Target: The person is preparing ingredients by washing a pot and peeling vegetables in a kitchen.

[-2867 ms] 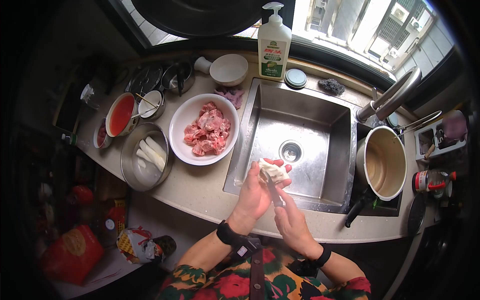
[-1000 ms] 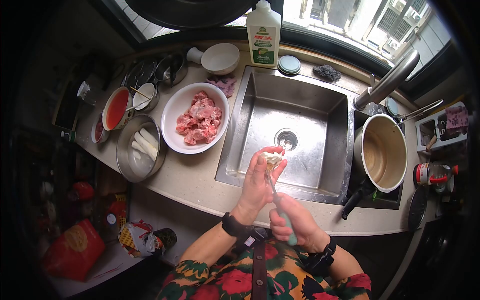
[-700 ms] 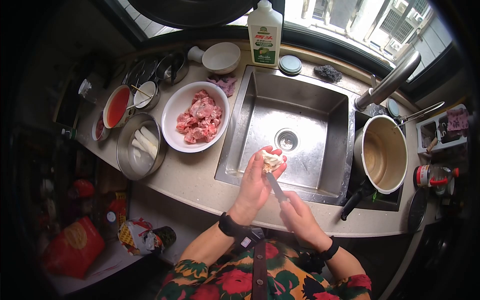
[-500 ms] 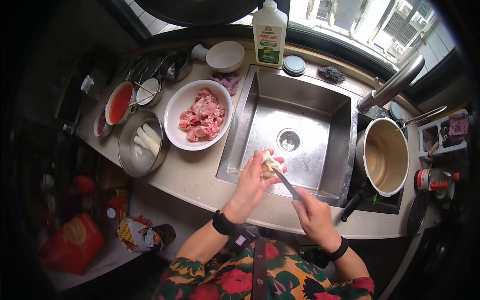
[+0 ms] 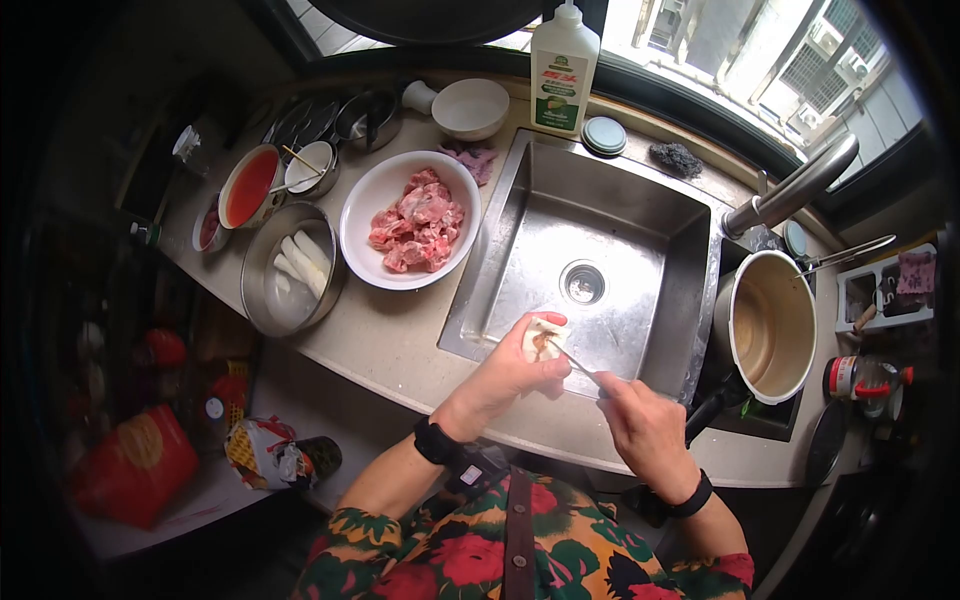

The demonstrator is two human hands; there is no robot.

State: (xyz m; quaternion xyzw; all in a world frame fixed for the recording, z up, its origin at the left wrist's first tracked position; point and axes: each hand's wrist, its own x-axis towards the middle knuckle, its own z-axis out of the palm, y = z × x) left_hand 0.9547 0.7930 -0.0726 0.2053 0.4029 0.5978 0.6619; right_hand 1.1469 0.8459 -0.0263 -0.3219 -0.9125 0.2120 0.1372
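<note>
Knife (image 5: 574, 360), clenched in right hand (image 5: 645, 425), touched white piece (image 5: 537, 345) pinched in left hand (image 5: 508, 370) over sink's (image 5: 635, 300) near edge; blade skidding off uneven surface risked cutting that left hand.

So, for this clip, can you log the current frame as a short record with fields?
Setting: counter with a metal sink
Left hand: holds a white piece with a brownish patch
Right hand: grips a knife, blade tip at the white piece
Left of sink: white bowl of raw meat; metal basin with long white pieces
Right of sink: deep pot
Behind sink: white bottle
</note>
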